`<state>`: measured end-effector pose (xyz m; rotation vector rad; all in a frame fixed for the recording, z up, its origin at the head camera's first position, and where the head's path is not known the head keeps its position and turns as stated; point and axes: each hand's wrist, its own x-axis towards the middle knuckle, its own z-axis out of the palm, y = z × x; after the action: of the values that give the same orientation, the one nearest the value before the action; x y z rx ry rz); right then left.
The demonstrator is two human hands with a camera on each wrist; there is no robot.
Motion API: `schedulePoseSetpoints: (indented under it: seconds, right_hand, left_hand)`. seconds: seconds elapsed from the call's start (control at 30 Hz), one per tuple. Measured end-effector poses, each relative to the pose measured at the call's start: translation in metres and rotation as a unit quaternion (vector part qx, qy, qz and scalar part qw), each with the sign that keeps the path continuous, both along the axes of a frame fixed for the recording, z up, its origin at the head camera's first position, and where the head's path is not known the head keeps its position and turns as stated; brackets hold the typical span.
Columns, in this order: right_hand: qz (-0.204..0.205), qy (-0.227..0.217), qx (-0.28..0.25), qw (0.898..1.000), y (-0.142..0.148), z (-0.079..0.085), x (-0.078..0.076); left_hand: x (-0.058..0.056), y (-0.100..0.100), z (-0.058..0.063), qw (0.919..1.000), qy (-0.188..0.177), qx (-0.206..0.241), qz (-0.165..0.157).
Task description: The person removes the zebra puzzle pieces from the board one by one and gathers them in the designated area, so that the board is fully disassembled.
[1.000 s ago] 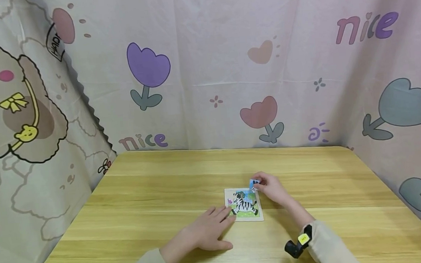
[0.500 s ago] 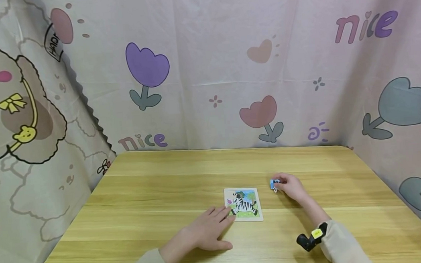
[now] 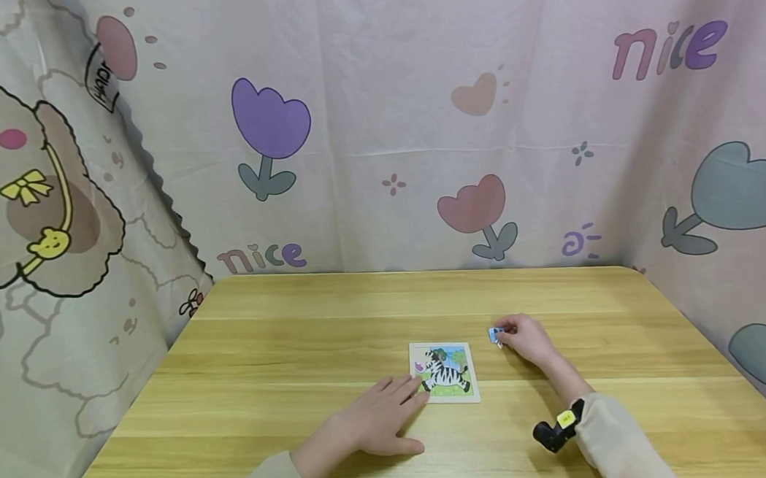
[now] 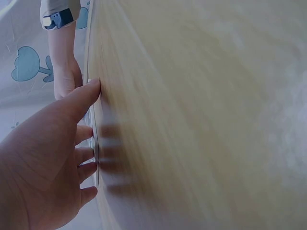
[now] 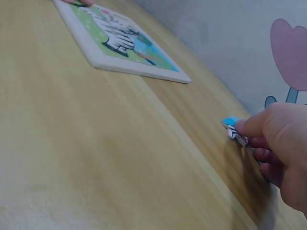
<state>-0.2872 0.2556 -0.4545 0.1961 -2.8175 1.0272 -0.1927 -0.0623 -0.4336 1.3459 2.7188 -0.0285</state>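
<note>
A square zebra jigsaw puzzle (image 3: 452, 394) in a pale frame lies flat on the table, right of centre. My left hand (image 3: 384, 418) is spread with straight fingers, its fingertips resting on the puzzle's lower left side. To the right of the puzzle, my right hand (image 3: 527, 338) pinches a small blue puzzle piece (image 3: 493, 334) between thumb and fingers. In the right wrist view the puzzle piece (image 5: 231, 121) shows blue with black-and-white stripes, close over the wood and apart from the frame. The left wrist view has the left hand (image 4: 53, 148) low beside the puzzle's edge.
The wooden table (image 3: 296, 332) reaches back to a patterned curtain (image 3: 376, 122) with tulips and lettering, which also hangs along both sides. A black wrist camera (image 3: 555, 429) is strapped to the right forearm.
My right hand has carried the puzzle piece from the puzzle's upper right corner out to the right, then shifted slightly back left. My left hand has stayed in place.
</note>
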Motion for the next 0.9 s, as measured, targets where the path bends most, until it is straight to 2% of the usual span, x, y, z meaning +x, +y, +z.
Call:
schedulePoseSetpoints:
  seconds: [0.23, 0.37, 0.53, 0.73, 0.9]
  right_hand:
    - [-0.005, 0.016, 0.015, 1.0, -0.003, -0.002, 0.0]
    - [-0.011, 0.012, 0.005, 1.0, -0.004, 0.001, 0.001]
    - [-0.004, 0.029, -0.006, 1.0, -0.016, 0.008, 0.002]
    - [0.021, 0.041, -0.031, 0.998, -0.042, 0.017, 0.006]
    - [0.061, 0.034, -0.038, 0.997, -0.064, 0.02, 0.011]
  left_hand:
    - [0.0, 0.0, 0.0, 1.0, -0.002, 0.003, -0.002]
    - [0.0, 0.0, 0.0, 1.0, 0.0, 0.005, -0.003]
    - [-0.001, 0.0, -0.001, 0.9999, 0.001, 0.008, -0.007]
    - [-0.001, 0.0, -0.001, 0.9999, -0.007, 0.007, -0.005]
    - [-0.001, 0.0, -0.001, 1.0, -0.004, 0.004, -0.003]
